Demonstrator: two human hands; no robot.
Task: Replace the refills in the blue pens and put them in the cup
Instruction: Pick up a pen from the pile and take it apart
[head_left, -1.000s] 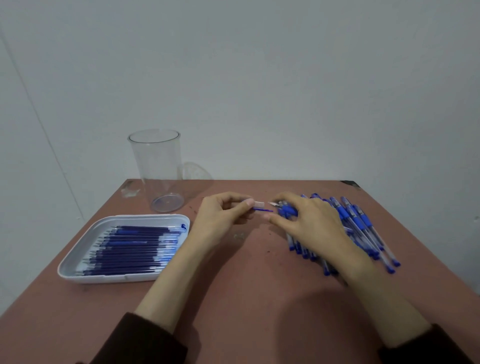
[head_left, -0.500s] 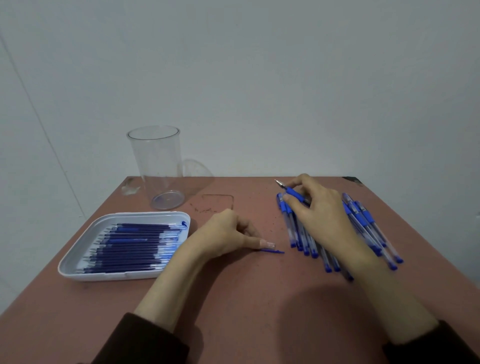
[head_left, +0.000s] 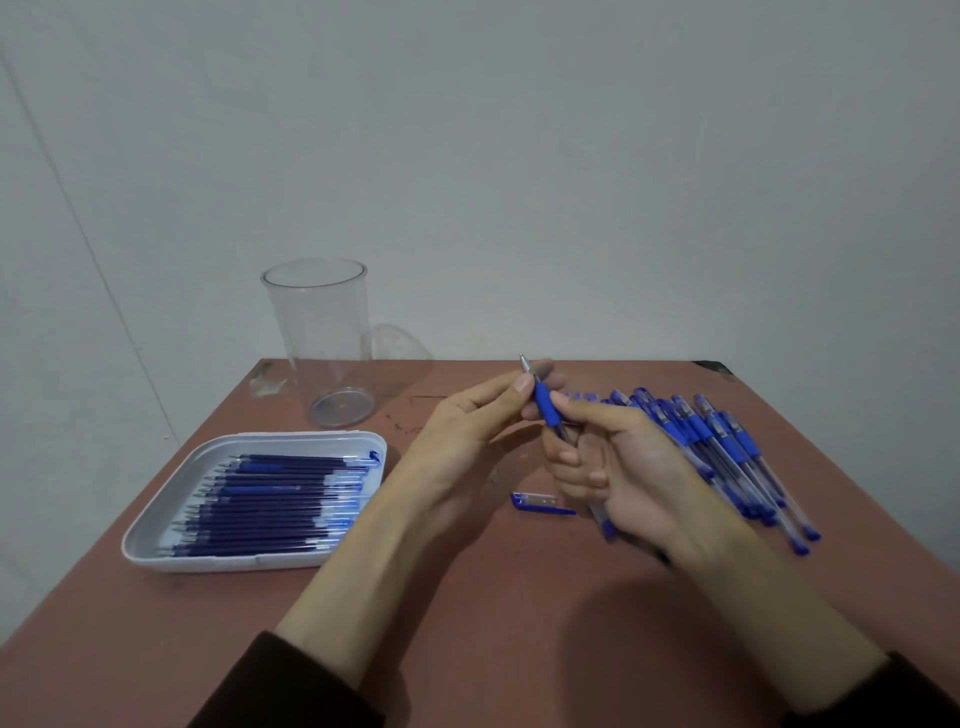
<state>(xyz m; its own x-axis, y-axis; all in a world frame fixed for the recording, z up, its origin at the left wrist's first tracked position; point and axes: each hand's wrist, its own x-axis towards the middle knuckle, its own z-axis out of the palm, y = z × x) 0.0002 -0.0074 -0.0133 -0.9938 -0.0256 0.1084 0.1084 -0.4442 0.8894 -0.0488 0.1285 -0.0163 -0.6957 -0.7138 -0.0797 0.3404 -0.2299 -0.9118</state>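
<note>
Both hands hold one uncapped blue pen (head_left: 545, 408) upright above the table, tip pointing up. My left hand (head_left: 470, 421) pinches it near the tip end with thumb and fingers. My right hand (head_left: 618, 467) grips the barrel below the blue grip. The pen's cap (head_left: 540, 504) lies on the table just under my hands. A pile of blue pens (head_left: 727, 457) lies to the right, partly hidden by my right hand. A white tray (head_left: 156, 519) of blue refills (head_left: 270, 504) sits at the left. The clear plastic cup (head_left: 322, 343) stands empty at the back left.
The reddish-brown table (head_left: 467, 623) ends at a plain wall right behind the cup. A small clear plastic piece (head_left: 267, 387) lies by the cup near the back left corner. The table's right edge runs close to the pen pile.
My left hand left the cap on the table and rose to the pen. My right hand lifted the uncapped pen off the pile and brought it toward the middle, tip up.
</note>
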